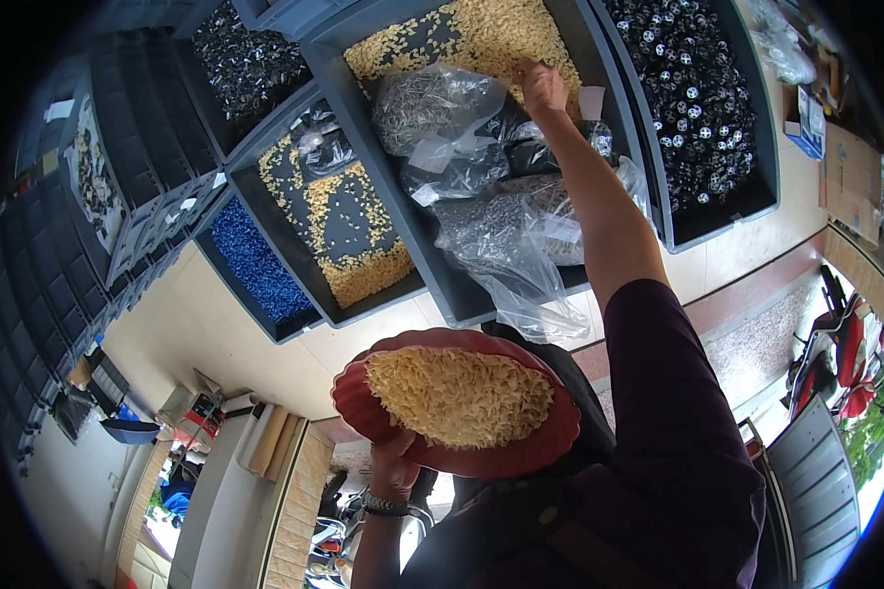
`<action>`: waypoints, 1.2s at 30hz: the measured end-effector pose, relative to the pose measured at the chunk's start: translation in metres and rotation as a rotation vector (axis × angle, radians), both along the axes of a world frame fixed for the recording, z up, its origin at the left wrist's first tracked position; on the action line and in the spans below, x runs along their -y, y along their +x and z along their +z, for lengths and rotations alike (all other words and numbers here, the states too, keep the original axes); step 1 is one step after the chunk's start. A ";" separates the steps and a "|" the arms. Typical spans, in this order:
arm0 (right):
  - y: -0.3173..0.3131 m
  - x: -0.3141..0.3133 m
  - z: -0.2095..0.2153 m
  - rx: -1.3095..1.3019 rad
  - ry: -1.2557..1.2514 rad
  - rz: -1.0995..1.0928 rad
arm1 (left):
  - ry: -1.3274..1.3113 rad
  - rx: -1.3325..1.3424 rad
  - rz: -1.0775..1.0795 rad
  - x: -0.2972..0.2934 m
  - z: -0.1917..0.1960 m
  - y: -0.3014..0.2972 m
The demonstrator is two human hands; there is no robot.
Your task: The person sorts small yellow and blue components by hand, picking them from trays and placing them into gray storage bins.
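From where I watch, the left hand (393, 468) grips the near-left edge of the red bowl (356, 398), its fingers mostly hidden under the rim. The bowl sits in front of the body, just short of the bins, heaped with pale pieces (462, 398). I judge the low hold props it from below, leaving its open top facing up and my other arm free.

The right hand (543, 88) reaches to the far end of the large grey bin (403, 221), onto more pale pieces (506, 27). Its fingers are curled; I cannot tell whether they pinch anything. The long reach probably comes from the 2 or more clear bags (442, 103) filling the bin's middle and near part.

For room, I have the bin's right wall close beside that forearm, with the bags just under and left of it. Loose plastic (550, 319) droops over the near wall, close to the bowl's far rim; I cannot tell if they touch. The bowl seems to have its widest room leftward, over the light surface (255, 368), below the blue pieces (255, 260).
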State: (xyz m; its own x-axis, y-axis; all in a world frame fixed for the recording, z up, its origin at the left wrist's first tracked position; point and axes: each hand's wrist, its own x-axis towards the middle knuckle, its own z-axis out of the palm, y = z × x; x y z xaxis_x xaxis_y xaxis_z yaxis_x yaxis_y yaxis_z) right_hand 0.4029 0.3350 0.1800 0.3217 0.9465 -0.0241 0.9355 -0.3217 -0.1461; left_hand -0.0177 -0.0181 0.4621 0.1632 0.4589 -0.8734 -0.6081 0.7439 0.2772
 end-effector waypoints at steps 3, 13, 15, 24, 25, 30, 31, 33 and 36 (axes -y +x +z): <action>-0.005 0.005 0.031 -0.323 0.135 -0.184 | 0.002 0.008 -0.012 -0.005 0.010 0.007; 0.000 0.038 0.143 -1.615 0.182 -0.421 | 0.152 -0.020 -0.049 -0.017 0.048 0.015; 0.000 0.042 0.172 -1.864 0.215 -0.355 | 0.199 -0.027 -0.059 -0.016 0.054 0.012; -0.013 0.066 0.305 -2.294 0.359 -0.143 | 0.364 -0.087 -0.100 -0.019 0.089 0.014; -0.020 0.075 0.324 -2.296 0.368 -0.159 | 0.390 -0.104 -0.114 -0.015 0.093 0.012; -0.050 0.116 0.412 -2.286 0.376 -0.049 | 0.475 -0.050 -0.097 -0.005 0.112 -0.007; -0.054 0.124 0.427 -2.284 0.368 -0.021 | 0.497 -0.041 -0.086 -0.003 0.114 -0.011; -0.064 0.141 0.452 -2.274 0.375 -0.021 | 0.512 -0.046 -0.087 0.000 0.120 -0.017; -0.081 0.165 0.472 -2.277 0.370 -0.035 | 0.540 -0.070 -0.086 0.010 0.126 -0.027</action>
